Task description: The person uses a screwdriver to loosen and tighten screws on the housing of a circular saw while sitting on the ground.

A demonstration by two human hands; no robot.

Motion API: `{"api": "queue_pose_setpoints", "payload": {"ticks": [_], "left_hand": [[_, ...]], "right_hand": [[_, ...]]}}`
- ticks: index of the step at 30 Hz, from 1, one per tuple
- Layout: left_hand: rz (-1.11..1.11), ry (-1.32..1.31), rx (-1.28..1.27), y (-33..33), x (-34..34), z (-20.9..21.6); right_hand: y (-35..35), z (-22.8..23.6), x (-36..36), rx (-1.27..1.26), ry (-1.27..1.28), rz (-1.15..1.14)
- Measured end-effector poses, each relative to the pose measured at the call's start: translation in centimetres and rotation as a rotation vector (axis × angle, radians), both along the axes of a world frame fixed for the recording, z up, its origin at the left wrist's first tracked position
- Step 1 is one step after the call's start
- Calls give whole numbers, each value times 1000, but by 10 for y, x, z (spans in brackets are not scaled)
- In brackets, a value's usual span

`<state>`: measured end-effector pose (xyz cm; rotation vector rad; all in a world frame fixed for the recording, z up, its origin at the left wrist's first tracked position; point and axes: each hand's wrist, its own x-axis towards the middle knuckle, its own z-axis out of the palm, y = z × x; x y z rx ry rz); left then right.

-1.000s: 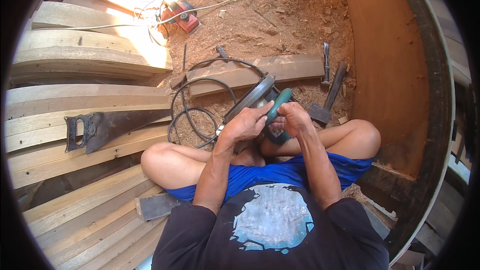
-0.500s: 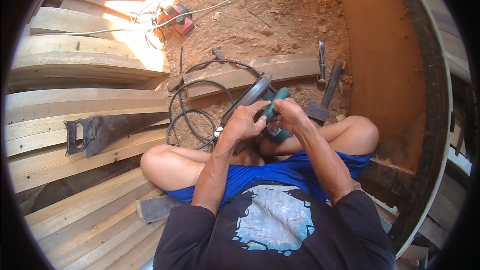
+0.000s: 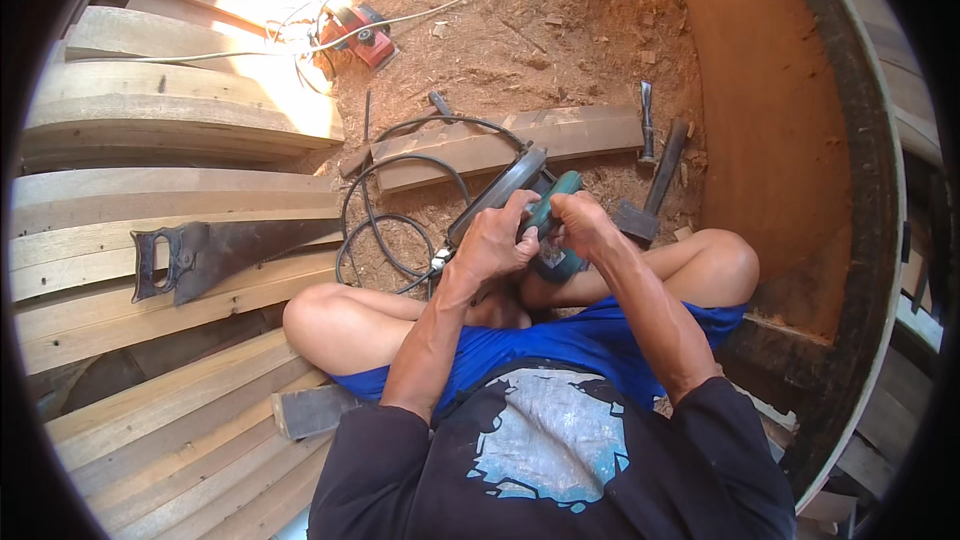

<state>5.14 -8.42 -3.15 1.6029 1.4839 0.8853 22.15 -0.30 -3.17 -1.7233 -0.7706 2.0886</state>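
Note:
A circular saw with a teal body and handle (image 3: 562,190) and a grey metal guard (image 3: 515,183) rests between my bent legs, tilted. My left hand (image 3: 497,240) is closed on its near left side, thumb and forefinger at the teal handle. Around the right side of that handle, my right hand (image 3: 585,224) is closed, with most of its fingertips hidden. A dark power cord (image 3: 370,190) loops on the ground to the left of the saw. Beyond the guard lies a wooden plank (image 3: 510,147).
A hand saw (image 3: 225,252) lies on stacked curved boards (image 3: 170,190) at the left. A hammer (image 3: 655,185) and a chisel (image 3: 646,125) are right of the plank. Farther off sits a red power tool (image 3: 365,38). A curved wooden panel (image 3: 770,140) stands at the right.
My fingers have shifted slightly on the teal handle, the left forefinger curling in more. The circular saw stays in nearly the same place. The whole view has shifted a little.

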Motion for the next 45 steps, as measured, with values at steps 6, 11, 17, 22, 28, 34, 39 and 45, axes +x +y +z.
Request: {"api": "queue_pose_setpoints", "payload": {"ticks": [6, 11, 17, 22, 28, 34, 39, 45], "left_hand": [[-7, 40, -6, 0, 4, 1], [19, 91, 91, -1, 6, -5], [-48, -260, -365, 15, -30, 5], [-123, -270, -327, 6, -38, -3], [-196, -128, -172, 8, -29, -3], [-306, 146, -145, 22, -28, 8], [-309, 241, -42, 14, -23, 4], [-316, 249, 26, 15, -15, 9]], "right_hand": [[9, -9, 8, -70, 0, 69], [11, -4, 9, -103, 15, 59], [12, -2, 9, -117, 32, 65], [17, 1, 11, -146, 65, 58], [16, 5, 5, -120, -45, 85], [27, -5, 18, -172, 51, 117], [22, -1, 9, -161, -13, 55], [27, -12, 17, -143, 46, 159]]}}
